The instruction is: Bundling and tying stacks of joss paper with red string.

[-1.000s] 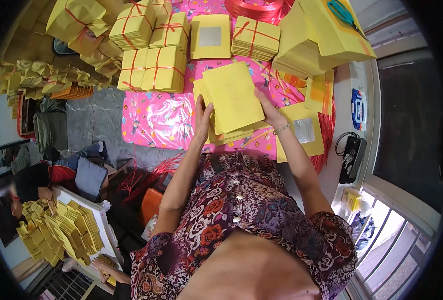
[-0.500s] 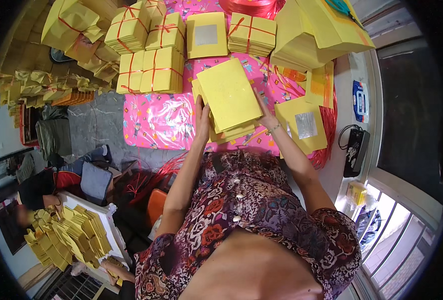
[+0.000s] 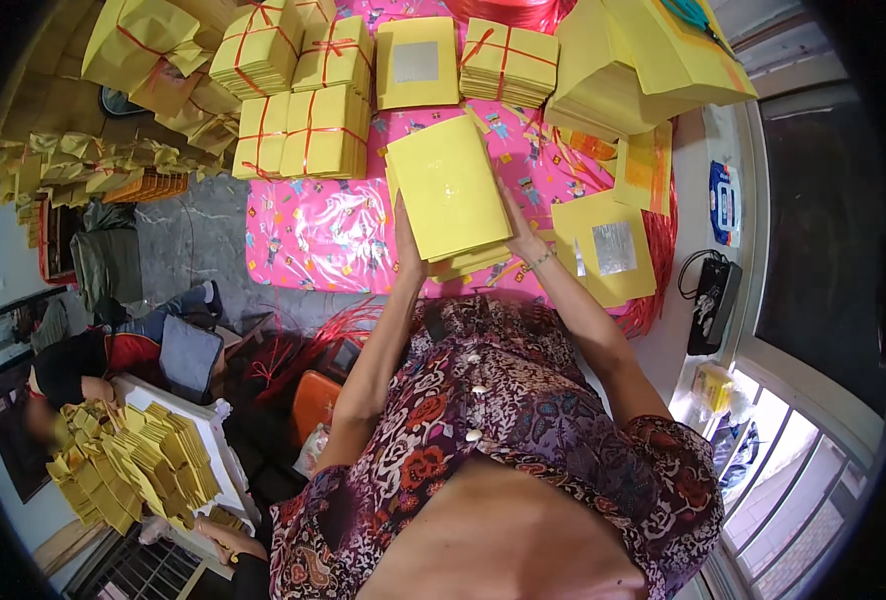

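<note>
your left hand (image 3: 408,243) and right hand (image 3: 523,232) flank the yellow paper stack (image 3: 450,188) above the pink table cover (image 3: 308,240), probably keeping edges even; fingers mostly hidden, can't tell whether pinching.

Premises: apparently a paper workshop. Red-tied yellow bundles (image 3: 325,138) on pink-covered table (image 3: 308,250); left of table, 1 paper-laden white worktable (image 3: 231,472).

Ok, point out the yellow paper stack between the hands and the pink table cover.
Yellow paper stack (image 3: 449,188): head view, top sheet's middle.
Pink table cover (image 3: 315,232): head view, bare left part.
</note>
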{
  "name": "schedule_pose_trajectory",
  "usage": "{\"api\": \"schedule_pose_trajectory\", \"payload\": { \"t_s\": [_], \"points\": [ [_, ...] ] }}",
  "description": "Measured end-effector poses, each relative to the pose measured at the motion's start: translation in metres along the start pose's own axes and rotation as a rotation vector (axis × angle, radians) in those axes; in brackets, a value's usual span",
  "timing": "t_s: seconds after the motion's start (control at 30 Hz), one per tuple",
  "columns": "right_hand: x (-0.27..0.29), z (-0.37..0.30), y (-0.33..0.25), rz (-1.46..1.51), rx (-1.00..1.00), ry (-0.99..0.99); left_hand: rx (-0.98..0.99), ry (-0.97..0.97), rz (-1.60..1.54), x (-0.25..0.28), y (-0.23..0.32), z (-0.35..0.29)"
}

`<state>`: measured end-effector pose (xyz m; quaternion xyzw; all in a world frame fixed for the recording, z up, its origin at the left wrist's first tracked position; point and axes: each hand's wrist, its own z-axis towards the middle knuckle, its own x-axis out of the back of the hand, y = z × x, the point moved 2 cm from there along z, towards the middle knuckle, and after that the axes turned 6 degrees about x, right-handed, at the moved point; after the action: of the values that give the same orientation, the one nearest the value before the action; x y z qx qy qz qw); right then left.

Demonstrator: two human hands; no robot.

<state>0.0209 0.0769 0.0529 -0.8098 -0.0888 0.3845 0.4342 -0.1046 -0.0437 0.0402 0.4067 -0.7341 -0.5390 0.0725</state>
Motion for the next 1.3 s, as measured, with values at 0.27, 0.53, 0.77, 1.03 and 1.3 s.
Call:
{"api": "schedule_pose_trajectory", "payload": {
  "t_s": [0.27,0.53,0.77,1.03,1.3],
  "points": [
    [0.025,0.004,0.006,0.238,-0.134,-0.371,-0.130,0.136,0.208,0.019,-0.015,-0.009],
    [0.002,0.022,0.020,0.228,-0.129,-0.312,0.012,0.072,-0.028,0.029,-0.038,-0.002],
    [0.017,0.004,0.015,0.216,-0.113,-0.253,-0.049,0.134,-0.042,0.022,-0.034,0.000],
    [0.008,0.008,0.010,0.198,-0.101,-0.223,0.014,0.027,0.142,0.046,-0.045,0.009],
    [-0.012,0.030,0.009,0.178,-0.095,-0.192,-0.084,-0.002,0.550,0.030,-0.016,0.015]
  ]
}}
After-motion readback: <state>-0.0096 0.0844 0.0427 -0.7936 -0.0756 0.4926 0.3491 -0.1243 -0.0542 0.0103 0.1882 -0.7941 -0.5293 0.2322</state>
